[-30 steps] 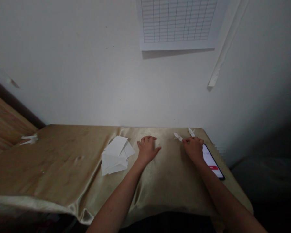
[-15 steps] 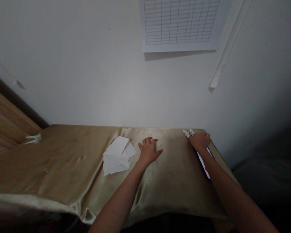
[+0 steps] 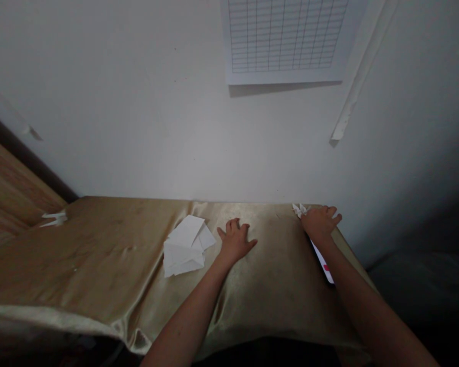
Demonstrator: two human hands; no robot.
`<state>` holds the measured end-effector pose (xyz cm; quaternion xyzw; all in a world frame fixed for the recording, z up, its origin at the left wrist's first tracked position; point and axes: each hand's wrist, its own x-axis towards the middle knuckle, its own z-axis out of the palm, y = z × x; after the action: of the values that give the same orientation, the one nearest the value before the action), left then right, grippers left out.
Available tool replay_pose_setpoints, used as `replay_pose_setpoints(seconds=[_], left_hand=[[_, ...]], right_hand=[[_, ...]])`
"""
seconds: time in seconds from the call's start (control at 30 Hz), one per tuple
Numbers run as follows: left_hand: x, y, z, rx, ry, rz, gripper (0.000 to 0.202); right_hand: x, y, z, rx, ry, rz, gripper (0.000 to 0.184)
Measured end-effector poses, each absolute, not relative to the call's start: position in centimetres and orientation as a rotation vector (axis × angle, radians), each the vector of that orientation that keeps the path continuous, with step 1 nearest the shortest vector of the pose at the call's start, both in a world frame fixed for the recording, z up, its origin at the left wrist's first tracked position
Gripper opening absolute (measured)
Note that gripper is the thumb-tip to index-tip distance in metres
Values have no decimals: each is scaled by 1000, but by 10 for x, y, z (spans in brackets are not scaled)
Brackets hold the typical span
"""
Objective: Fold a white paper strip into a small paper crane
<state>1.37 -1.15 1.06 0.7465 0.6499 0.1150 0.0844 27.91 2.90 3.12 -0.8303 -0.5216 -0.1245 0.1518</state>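
Observation:
My left hand (image 3: 236, 240) rests on the gold cloth with its fingers spread and nothing in them. Just left of it lie several overlapping white paper sheets (image 3: 184, 250). At the far right corner my right hand (image 3: 319, 223) is over the upper end of a phone (image 3: 323, 262) with a lit screen, which the hand and forearm partly cover. Its visible fingers are apart. Small folded white paper pieces (image 3: 299, 209) stick out beside its left edge; whether the hand touches them is hard to see. A pale patch shows between the fingers, too small to identify.
A gold satin cloth (image 3: 110, 255) with raised folds covers the table against a white wall (image 3: 137, 127). On the wall hangs a sheet with a printed grid (image 3: 286, 41). A white scrap (image 3: 54, 219) lies at the left end, near a wooden panel (image 3: 11, 188).
My right hand has shifted slightly to the right, and its fingers have spread farther apart. The left hand stays in place.

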Motion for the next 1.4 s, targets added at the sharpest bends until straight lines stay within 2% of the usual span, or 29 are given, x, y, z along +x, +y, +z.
replay_pose_setpoints(seconds=[0.1,0.2,0.3,0.43,0.53,0.7,0.87,1.03,1.13,1.4], left_hand=[[14,-11,7,2222,1912,268,59],[12,-10,4,2224,1886,226,63],[4,-9,5,2272,1862,256,61],[-9,-7,11,2296,1878,323,50],[-16,-5,18,2287,1994,366,39],[-35,-2,35,2075,2574,726,47],[-62,1,51,1855,2765,810,35],[-72,1,52,1695,2894,715,46],[-73,2,48,1625,2804,544,52],[-72,2,42,1573,2688,396,46]], right_hand=[[260,18,35,-2261,-1692,-321,43],[234,9,22,-2026,-2023,-101,40],[214,-1,-5,-1828,-2166,83,63],[209,-9,-32,-1781,-2200,140,65],[214,-10,-36,-1747,-2201,149,66],[218,-11,-32,-1728,-2169,152,61],[223,-9,-32,-1708,-2167,202,60],[225,-6,-30,-1698,-2157,234,58],[227,-5,-29,-1700,-2148,251,57],[231,-2,-28,-1670,-2137,266,52]])
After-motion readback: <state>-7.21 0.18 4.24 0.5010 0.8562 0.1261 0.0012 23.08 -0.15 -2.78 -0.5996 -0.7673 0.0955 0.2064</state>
